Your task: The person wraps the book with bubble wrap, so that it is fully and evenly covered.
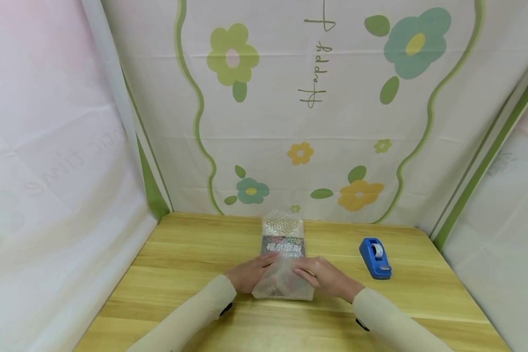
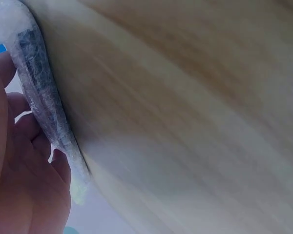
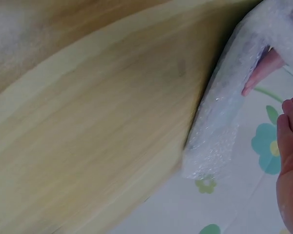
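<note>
On the table lies a flat, book-like item [image 1: 271,243] with a dark cover and pale lettering, partly covered by bubble wrap [image 1: 283,226]. The wrap reaches past its far end, and cloudy layers lie over the near half. My left hand [image 1: 251,275] rests along the left side, its fingertips on top; the left wrist view shows its fingers [image 2: 27,124] against the package's edge. From the right, my right hand [image 1: 323,276] holds the wrap's edge near the middle. In the right wrist view, a raised fold [image 3: 288,29] stands over a left fingertip [image 3: 263,73]; the right thumb is hidden.
A blue tape dispenser [image 1: 375,259] with a roll of clear tape stands right of the package. The wooden table [image 1: 193,254] meets a flowered cloth [image 1: 268,122] at its far edge. More cloth hangs at the left [image 1: 53,146] and right.
</note>
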